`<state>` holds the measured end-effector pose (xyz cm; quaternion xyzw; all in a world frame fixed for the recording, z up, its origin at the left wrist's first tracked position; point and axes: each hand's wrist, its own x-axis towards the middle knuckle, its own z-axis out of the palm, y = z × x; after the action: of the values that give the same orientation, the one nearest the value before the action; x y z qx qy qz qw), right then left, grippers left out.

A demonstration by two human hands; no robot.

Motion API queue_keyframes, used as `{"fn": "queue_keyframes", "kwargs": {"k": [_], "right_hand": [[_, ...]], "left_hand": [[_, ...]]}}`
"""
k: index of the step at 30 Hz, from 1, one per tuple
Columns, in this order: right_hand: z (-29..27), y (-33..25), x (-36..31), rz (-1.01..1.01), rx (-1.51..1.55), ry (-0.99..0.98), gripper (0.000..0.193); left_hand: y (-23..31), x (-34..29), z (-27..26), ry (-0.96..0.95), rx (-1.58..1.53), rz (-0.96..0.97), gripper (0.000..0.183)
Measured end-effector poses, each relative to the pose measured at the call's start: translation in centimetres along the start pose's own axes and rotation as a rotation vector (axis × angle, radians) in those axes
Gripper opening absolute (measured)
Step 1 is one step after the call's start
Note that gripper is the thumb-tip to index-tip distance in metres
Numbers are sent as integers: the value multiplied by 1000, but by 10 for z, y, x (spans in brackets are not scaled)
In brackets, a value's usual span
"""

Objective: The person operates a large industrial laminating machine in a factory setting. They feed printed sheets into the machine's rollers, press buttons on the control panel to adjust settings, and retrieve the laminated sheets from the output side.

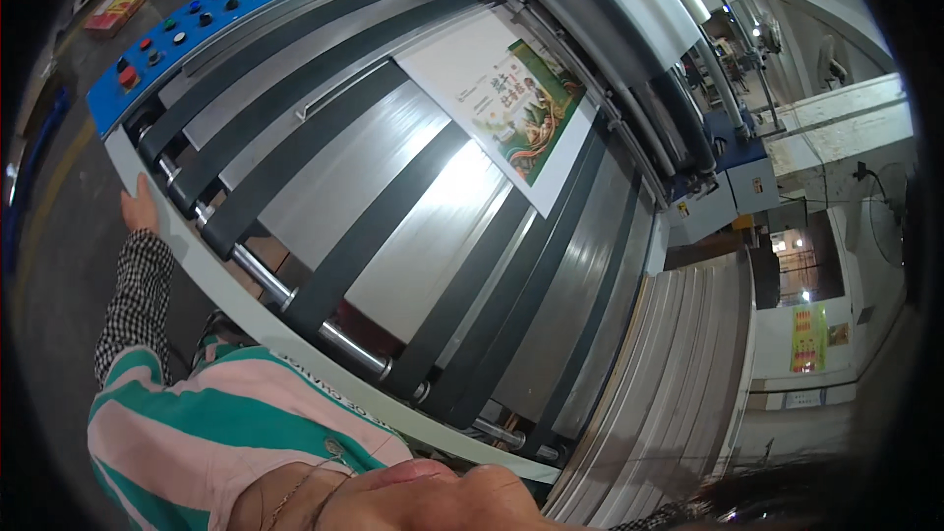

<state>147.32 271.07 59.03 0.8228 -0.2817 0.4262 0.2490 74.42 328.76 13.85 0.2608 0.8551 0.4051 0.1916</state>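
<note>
My left hand (140,206), below a black-and-white checked sleeve, rests against the pale metal frame (226,305) at the front left corner of a roller machine. Its fingers show only in part; they look stretched out along the edge, with nothing held. My right hand is out of view. Before me spreads the machine's bed of dark flat belts (388,226) over shiny metal plates. A printed sheet (506,108), white with a green and orange picture, lies on the belts, its far edge close to the rollers (629,20).
A blue control panel (211,20) with coloured buttons, a lit green lamp and a small screen runs along the machine's left side. To the right stands a tall pile of pale sheets or boards (678,354). A red-and-yellow package (118,8) lies on the floor at far left.
</note>
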Motion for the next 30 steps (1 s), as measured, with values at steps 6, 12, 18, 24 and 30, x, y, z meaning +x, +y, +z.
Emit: {"fn": "queue_keyframes", "kwargs": {"k": [6, 12, 18, 24, 30], "right_hand": [[126, 24, 11, -351, 21, 154, 50], [51, 10, -15, 107, 76, -277, 59], [65, 44, -29, -17, 159, -140, 27], [32, 53, -34, -153, 325, -57, 14], [-5, 21, -123, -388, 560, -2, 11]], "left_hand": [[-19, 21, 1, -37, 89, -19, 87], [-21, 33, -9, -11, 301, -14, 89], [-22, 44, 3, -82, 244, -84, 89], [-36, 59, 23, -83, 301, -54, 89], [-76, 109, 38, -114, 343, 49, 89]]}}
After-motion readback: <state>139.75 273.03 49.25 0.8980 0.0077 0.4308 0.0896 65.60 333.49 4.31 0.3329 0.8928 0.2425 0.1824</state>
